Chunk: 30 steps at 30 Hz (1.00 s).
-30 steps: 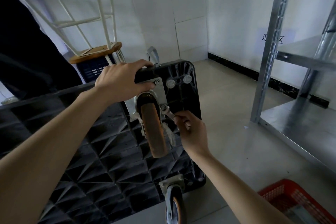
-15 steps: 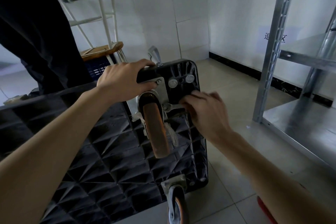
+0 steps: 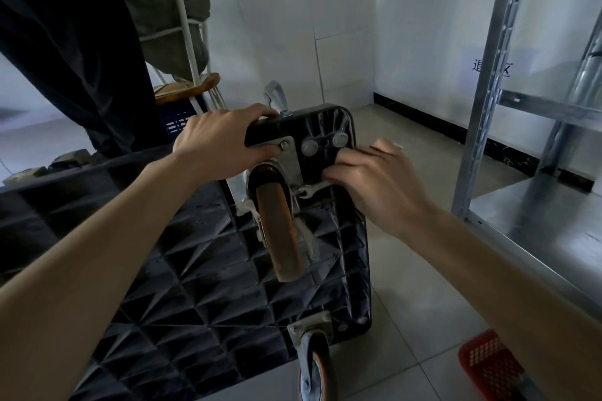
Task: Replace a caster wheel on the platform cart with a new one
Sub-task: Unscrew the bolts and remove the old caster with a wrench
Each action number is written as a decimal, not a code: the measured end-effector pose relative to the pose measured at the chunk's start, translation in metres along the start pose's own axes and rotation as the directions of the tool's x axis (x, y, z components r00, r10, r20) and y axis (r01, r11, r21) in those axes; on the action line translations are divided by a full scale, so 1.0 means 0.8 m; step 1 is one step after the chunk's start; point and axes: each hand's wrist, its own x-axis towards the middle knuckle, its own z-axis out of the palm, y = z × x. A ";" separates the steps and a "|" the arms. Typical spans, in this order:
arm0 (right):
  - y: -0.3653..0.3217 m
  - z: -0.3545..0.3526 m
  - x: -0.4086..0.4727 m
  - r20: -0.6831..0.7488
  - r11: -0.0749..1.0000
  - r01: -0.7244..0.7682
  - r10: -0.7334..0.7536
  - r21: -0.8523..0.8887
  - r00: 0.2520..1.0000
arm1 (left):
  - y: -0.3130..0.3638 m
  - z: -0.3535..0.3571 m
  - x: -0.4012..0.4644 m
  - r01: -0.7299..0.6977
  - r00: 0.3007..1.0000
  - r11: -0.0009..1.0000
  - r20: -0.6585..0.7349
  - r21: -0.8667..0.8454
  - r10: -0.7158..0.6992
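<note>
Cart underside faces the head camera: black ribbed plastic platform cart (image 3: pixel 202 270) tipped on edge. Left hand (image 3: pixel 221 143) grips its top edge, thumb on the steel mounting plate (image 3: pixel 290 156). Worn orange caster wheel (image 3: pixel 280 234) sits at the top right corner. Right hand (image 3: pixel 374 182), fingers curled, holds a small silver open-end wrench (image 3: pixel 309 190) — jaw set beside the plate.

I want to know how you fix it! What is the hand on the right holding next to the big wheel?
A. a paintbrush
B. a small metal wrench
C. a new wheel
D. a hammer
B: the right hand grips a small silver wrench whose open end sits at a bolt beside the caster wheel.
</note>
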 end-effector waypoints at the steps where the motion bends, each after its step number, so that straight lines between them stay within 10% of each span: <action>1: 0.003 0.006 -0.008 -0.006 0.996 -0.067 0.067 0.060 0.998 | 0.000 0.000 0.000 0.000 1.000 1.000 0.001 -0.001 0.000; 6: -0.011 0.040 -0.042 0.117 0.617 -0.490 0.543 0.615 0.832 | 0.000 0.000 0.000 -0.003 1.000 1.000 0.001 -0.007 0.003; 9: -0.034 0.046 -0.048 0.285 0.438 -0.587 0.580 0.680 0.763 | 0.000 0.000 0.001 0.004 1.000 1.000 0.008 -0.010 -0.004; 14: -0.058 0.058 -0.036 0.182 0.655 -0.525 0.518 0.544 0.836 | 0.001 -0.001 0.003 0.007 1.000 1.000 0.011 -0.012 -0.007; 30: -0.090 0.100 -0.010 -0.053 0.561 -0.410 0.632 0.719 0.773 | -0.001 0.000 0.002 -0.006 1.000 1.000 -0.011 -0.010 0.006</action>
